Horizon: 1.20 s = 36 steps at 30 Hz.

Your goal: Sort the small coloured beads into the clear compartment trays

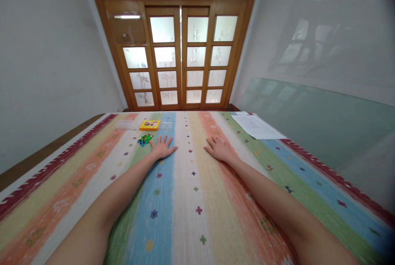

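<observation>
My left hand (161, 148) lies palm down on the striped tablecloth (185, 199), its fingers spread and nothing in it. Just left of its fingertips is a small heap of green, blue and dark plastic pieces (145, 140), too small to make out singly. Behind the heap lies a flat yellow box (149, 125) with a printed picture on top. My right hand (218, 149) also rests flat on the cloth, fingers stretched out, holding nothing. A wide gap of cloth separates the two hands.
A clear plastic container (126, 124) sits left of the yellow box, and another clear piece (166, 125) lies to its right. White printed sheets (257, 127) lie at the back right. Beyond the table stand wooden glazed doors (182, 59), with walls on both sides.
</observation>
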Tool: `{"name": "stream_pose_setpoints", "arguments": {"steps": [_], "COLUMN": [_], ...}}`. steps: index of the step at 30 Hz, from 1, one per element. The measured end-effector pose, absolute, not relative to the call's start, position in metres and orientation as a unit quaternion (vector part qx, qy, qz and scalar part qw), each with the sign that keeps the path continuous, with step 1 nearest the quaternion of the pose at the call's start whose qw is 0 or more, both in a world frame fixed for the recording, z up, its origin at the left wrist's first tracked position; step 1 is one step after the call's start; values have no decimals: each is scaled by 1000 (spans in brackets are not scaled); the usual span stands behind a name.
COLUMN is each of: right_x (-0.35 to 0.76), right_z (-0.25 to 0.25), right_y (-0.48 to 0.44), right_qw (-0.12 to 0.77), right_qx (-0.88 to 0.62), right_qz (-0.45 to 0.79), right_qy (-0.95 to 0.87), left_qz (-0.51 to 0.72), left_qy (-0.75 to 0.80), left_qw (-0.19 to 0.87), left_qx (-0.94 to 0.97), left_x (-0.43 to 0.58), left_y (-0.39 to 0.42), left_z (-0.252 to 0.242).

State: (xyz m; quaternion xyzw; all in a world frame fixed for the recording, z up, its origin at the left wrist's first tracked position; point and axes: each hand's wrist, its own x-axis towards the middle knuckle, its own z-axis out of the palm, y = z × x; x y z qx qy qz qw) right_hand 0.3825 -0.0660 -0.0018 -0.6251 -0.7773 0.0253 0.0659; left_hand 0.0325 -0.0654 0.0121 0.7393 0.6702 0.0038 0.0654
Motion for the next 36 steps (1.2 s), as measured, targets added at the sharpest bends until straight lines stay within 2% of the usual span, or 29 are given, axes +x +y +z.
{"name": "stream_pose_setpoints", "arguments": {"steps": [36], "right_x": [392], "right_z": [2], "right_y": [-66], "right_qw": [79], "right_qx": [-604], "right_qz": [10], "right_qy": [-793], "left_qz": [16], "left_qy": [591], "left_qw": [57], "left_qx": [804], "left_x": [15], "left_y": [-70], "left_z": [3]}}
